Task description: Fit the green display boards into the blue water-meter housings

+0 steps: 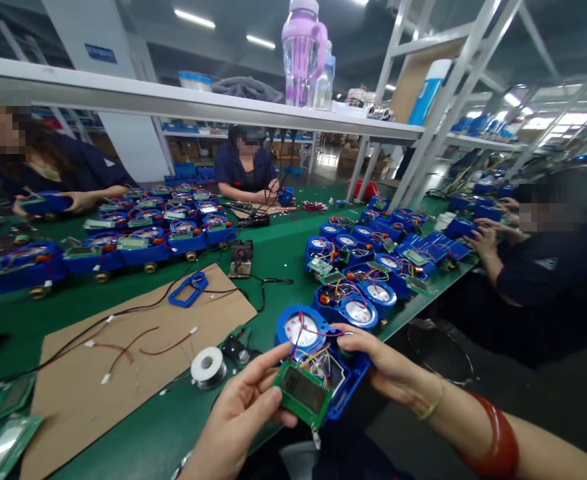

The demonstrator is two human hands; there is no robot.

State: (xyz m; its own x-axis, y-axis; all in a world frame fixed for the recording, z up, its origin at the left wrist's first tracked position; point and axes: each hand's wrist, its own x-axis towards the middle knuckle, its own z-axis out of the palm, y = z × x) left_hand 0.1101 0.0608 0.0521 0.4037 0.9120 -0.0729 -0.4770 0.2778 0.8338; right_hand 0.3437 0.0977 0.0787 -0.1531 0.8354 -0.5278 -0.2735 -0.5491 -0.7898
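Between my thumb and fingers, my left hand (pixel 246 410) pinches a green circuit board with a grey LCD screen (pixel 303 393). Coloured wires run from that board into a blue meter housing (pixel 351 387), which has a round white dial (pixel 301 330) at its far end. My right hand (pixel 381 363) grips the housing by its right side, with the fingers partly hidden behind it. A small white connector (pixel 316 438) hangs below the board. Just beyond the housing stand more blue meters (pixel 358 310) with dials and loose wires.
A brown cardboard sheet (pixel 173 347) carries loose wires and a blue frame (pixel 188 289). Beside it sits a solder spool (pixel 208 368). Rows of blue meters (pixel 143 243) fill the left. A shelf (pixel 173 100) crosses overhead. Co-workers sit opposite and at right.
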